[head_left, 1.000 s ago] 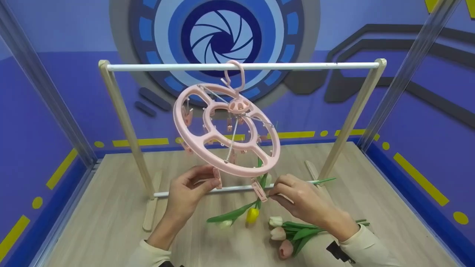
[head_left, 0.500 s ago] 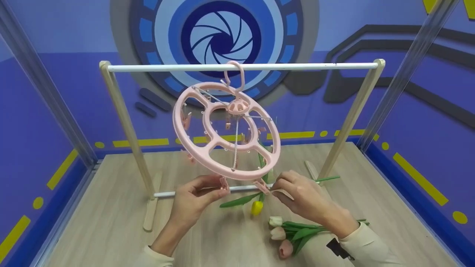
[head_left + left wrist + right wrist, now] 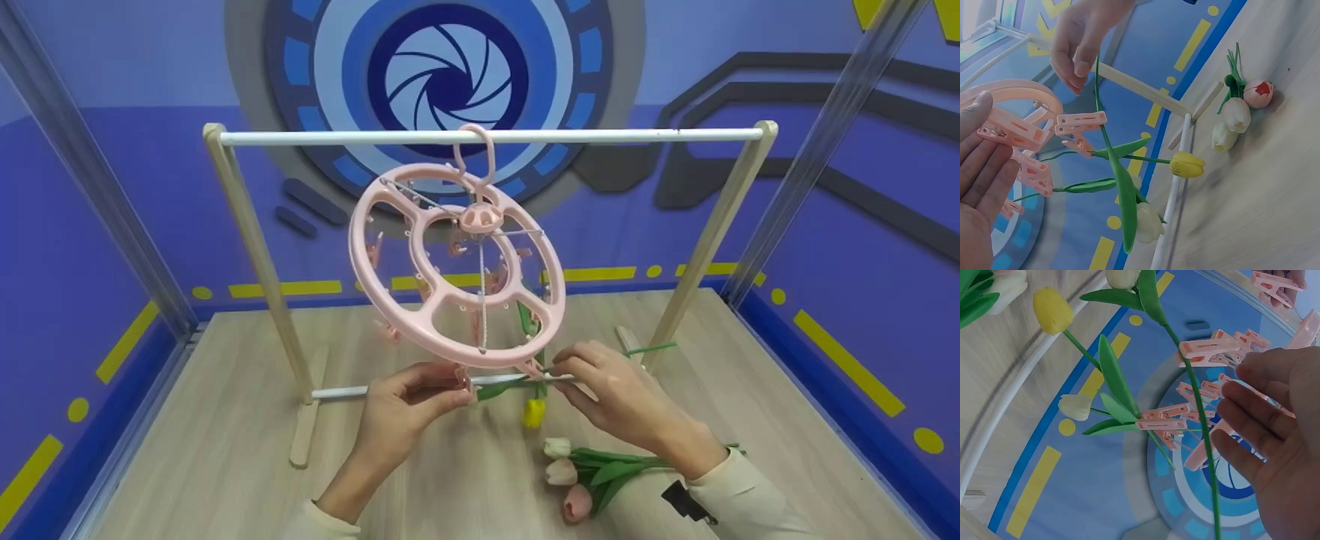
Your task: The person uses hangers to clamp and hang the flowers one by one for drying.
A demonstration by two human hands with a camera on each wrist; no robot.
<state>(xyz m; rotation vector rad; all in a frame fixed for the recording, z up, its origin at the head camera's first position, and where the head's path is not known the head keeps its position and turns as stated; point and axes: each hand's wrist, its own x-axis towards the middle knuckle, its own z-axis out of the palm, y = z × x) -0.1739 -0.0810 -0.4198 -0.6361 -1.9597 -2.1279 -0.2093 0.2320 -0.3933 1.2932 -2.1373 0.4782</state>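
Observation:
A round pink clip hanger (image 3: 409,319) hangs tilted from a white rail. My left hand (image 3: 401,412) pinches a pink clothespin (image 3: 1009,128) at its lower front edge, thumb on top. Beside the neighbouring clothespin (image 3: 1081,121), which grips a long green tulip stem (image 3: 1202,422), is my right hand (image 3: 622,397). Its fingers are loosely bent, close to the stem, with nothing visibly held between them. A yellow tulip (image 3: 1188,165) and a white tulip (image 3: 1075,406) hang heads-down from other clips. Part of the stem is hidden behind the right hand in the head view.
Three loose tulips (image 3: 577,502), white and pink, lie on the wooden tabletop (image 3: 225,465) below my right forearm. The rack's wooden posts (image 3: 259,255) stand on both sides, joined low down by a white bar (image 3: 341,392). A patterned blue wall (image 3: 165,195) closes the back.
The hanger has turned slightly, its front edge shifting right. My left hand moved right with its clothespin; the right hand rose a little. The yellow tulip swung right and up.

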